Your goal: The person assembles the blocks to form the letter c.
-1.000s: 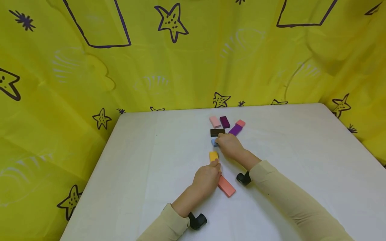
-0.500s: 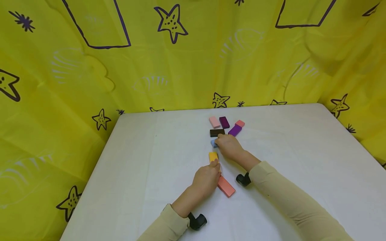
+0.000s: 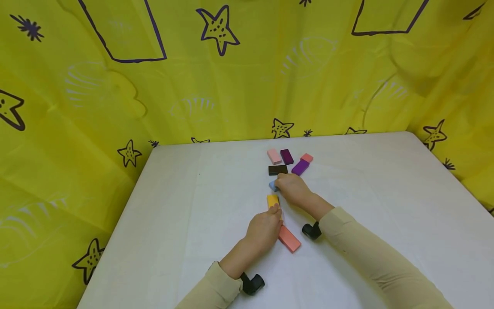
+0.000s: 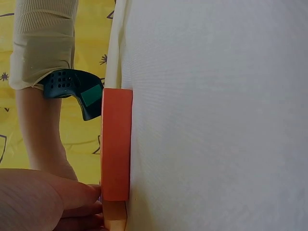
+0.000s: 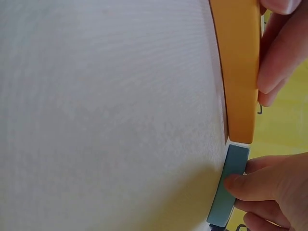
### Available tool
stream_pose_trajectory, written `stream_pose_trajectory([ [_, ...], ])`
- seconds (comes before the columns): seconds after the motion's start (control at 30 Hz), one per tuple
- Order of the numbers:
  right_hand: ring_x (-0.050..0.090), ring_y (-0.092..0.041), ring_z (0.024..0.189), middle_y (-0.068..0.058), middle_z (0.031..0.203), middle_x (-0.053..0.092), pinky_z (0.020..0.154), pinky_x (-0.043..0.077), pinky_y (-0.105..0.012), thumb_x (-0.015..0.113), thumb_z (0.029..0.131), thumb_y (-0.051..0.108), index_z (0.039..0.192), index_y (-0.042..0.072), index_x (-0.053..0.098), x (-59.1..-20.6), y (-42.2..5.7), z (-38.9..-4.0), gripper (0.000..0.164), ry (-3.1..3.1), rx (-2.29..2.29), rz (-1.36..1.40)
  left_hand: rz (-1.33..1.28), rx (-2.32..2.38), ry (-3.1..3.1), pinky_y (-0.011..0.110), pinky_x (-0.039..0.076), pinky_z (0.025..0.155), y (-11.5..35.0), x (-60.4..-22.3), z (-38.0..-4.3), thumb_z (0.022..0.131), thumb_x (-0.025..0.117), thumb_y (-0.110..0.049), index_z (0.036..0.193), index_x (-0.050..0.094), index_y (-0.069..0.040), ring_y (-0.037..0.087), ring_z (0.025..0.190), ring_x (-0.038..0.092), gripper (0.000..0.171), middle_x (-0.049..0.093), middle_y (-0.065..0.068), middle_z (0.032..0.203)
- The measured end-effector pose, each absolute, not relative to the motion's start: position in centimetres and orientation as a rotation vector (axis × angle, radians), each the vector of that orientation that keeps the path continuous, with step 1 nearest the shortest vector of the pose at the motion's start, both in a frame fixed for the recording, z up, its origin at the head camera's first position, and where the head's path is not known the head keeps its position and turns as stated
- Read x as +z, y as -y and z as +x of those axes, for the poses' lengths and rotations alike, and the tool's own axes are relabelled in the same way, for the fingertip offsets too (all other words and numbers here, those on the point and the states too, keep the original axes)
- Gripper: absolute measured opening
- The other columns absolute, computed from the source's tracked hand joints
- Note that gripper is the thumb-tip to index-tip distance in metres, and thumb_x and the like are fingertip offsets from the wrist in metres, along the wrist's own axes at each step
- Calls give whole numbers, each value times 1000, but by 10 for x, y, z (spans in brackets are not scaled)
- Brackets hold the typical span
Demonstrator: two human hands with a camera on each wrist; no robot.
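Note:
In the head view my left hand (image 3: 263, 229) lies over a yellow block (image 3: 272, 200). The right wrist view shows its fingers (image 5: 284, 55) fairly straight, resting along the upper edge of that yellow block. A coral block (image 3: 289, 239) lies on the near side, its end meeting the yellow one at an angle. My right hand (image 3: 295, 189) pinches a light blue block (image 5: 228, 185), thumb on the side facing the wrist camera. A narrow gap separates the blue block's end from the yellow block's far end. My right hand covers much of the blue block in the head view.
Beyond the right hand lie a dark brown block (image 3: 278, 170), a pale pink block (image 3: 274, 156), a dark purple block (image 3: 287, 156), a violet block (image 3: 300, 167) and a small coral block (image 3: 306, 158). A yellow patterned cloth hangs behind the white table (image 3: 170, 206).
My right hand has drawn the light blue block slightly nearer, toward the yellow block and away from the dark brown one. My left hand stays in place.

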State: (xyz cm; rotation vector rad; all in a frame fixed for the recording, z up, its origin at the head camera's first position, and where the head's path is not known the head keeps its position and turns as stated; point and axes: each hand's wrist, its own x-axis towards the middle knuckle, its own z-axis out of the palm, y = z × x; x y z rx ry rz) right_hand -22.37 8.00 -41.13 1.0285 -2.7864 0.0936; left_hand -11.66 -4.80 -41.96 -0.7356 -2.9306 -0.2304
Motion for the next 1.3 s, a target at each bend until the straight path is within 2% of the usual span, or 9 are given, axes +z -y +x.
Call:
stream_pose_trajectory([
  [0.5, 60, -23, 78, -9, 85, 60, 77, 51, -33, 63, 79, -9, 83, 2, 71, -416, -83, -226, 14, 2742, 321, 1123, -732, -243, 2935, 28, 52, 74, 48, -421, -117, 90, 60, -20, 116, 63, -2, 18, 97, 62, 32, 57, 9, 123],
  [1.0, 61, -24, 86, -9, 92, 62, 81, 50, -32, 63, 78, -10, 84, 0, 71, -421, -87, -232, 14, 2730, 459, 1217, -737, -256, 2926, 28, 52, 74, 49, -422, -117, 90, 60, -20, 116, 63, -1, 19, 97, 62, 33, 57, 10, 123],
  [1.3, 60, -23, 82, -8, 89, 62, 78, 50, -33, 63, 76, -12, 78, 2, 69, -421, -88, -228, 15, 2653, 459, 1248, -729, -240, 2918, 27, 52, 72, 47, -424, -117, 89, 61, -20, 115, 64, -2, 18, 96, 63, 33, 58, 10, 122],
])
